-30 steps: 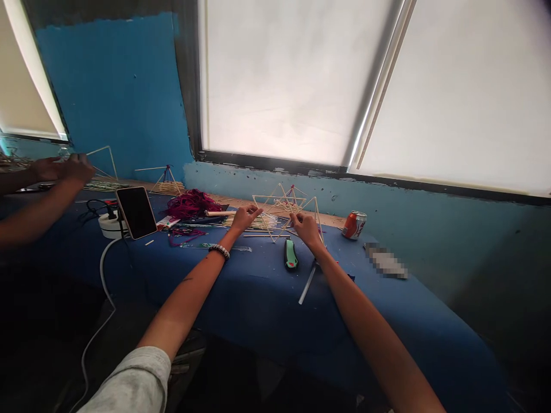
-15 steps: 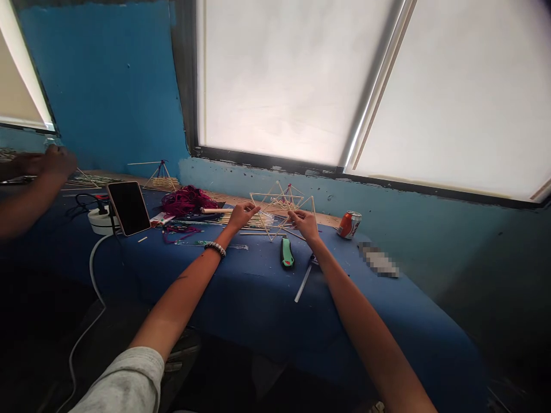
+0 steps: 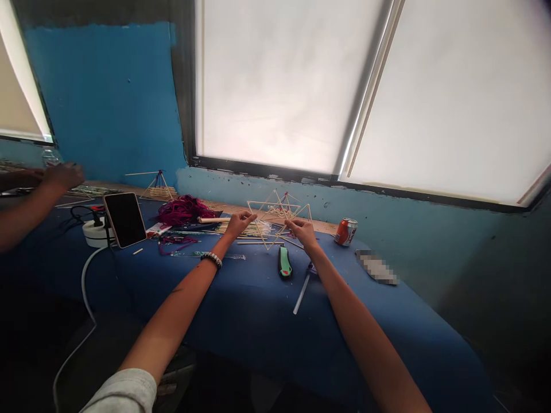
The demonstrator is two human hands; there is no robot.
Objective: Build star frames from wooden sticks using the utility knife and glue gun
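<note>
Both my hands hold an open geometric frame of thin pale sticks point(image 3: 263, 210), lifted a little above the blue-covered table point(image 3: 241, 321). My left hand point(image 3: 240, 223) pinches its left side, and my right hand point(image 3: 300, 231) grips its right side. Part of the frame is hidden behind my fingers. A green-and-black utility knife point(image 3: 284, 262) lies just below my right hand. A beaded bracelet point(image 3: 210, 259) circles my left wrist.
Loose sticks, a magenta cord bundle point(image 3: 183, 211), a tablet point(image 3: 124, 219), a power strip point(image 3: 95, 233) and a red soda can point(image 3: 346, 232) sit on the table. A co-worker's hand point(image 3: 64, 176) is at far left. Behind stands a small stick pyramid point(image 3: 158, 186).
The whole view has shifted slightly as my head moved. My hands still hold the frame in much the same way. The co-worker's hand has lowered a little.
</note>
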